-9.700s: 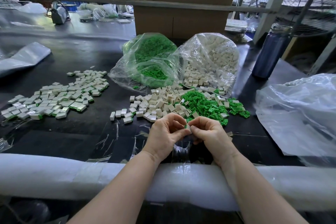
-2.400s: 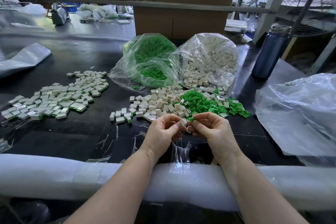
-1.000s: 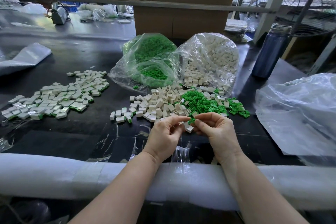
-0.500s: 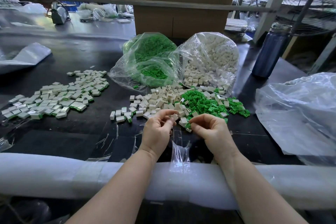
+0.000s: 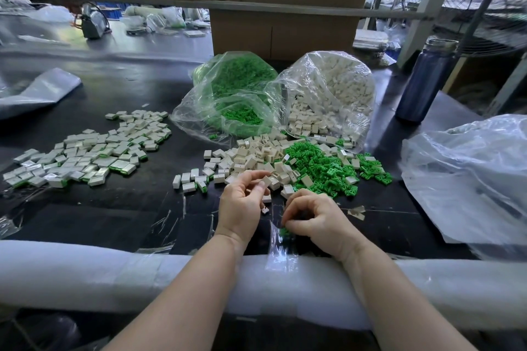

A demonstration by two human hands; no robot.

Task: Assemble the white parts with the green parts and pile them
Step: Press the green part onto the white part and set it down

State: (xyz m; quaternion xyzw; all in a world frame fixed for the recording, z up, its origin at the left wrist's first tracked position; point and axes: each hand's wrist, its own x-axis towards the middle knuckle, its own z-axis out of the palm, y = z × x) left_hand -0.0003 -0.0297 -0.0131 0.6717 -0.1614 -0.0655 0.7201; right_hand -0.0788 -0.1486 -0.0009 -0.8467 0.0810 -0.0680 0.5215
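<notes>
Loose white parts [image 5: 251, 155] lie heaped in the middle of the black table, with a heap of green parts [image 5: 322, 165] just to their right. My left hand [image 5: 242, 205] pinches one white part [image 5: 265, 181] at the near edge of the white heap. To its right and closer to me, my right hand [image 5: 316, 219] is curled over a small green part [image 5: 285, 232] held at its fingertips. The spread of assembled white-and-green pieces [image 5: 88, 151] lies far to the left.
Two clear bags stand behind the heaps, one of green parts [image 5: 233, 94], one of white parts [image 5: 330, 94]. A dark blue bottle [image 5: 425, 80] stands at the right, and crumpled plastic [image 5: 470, 174] lies beside it. A padded white rail [image 5: 85, 273] runs along the near edge. Cardboard boxes [image 5: 285, 3] rise behind.
My hands have parted. The left one has picked a white part off the heap; the right one has drawn back toward me with a green part.
</notes>
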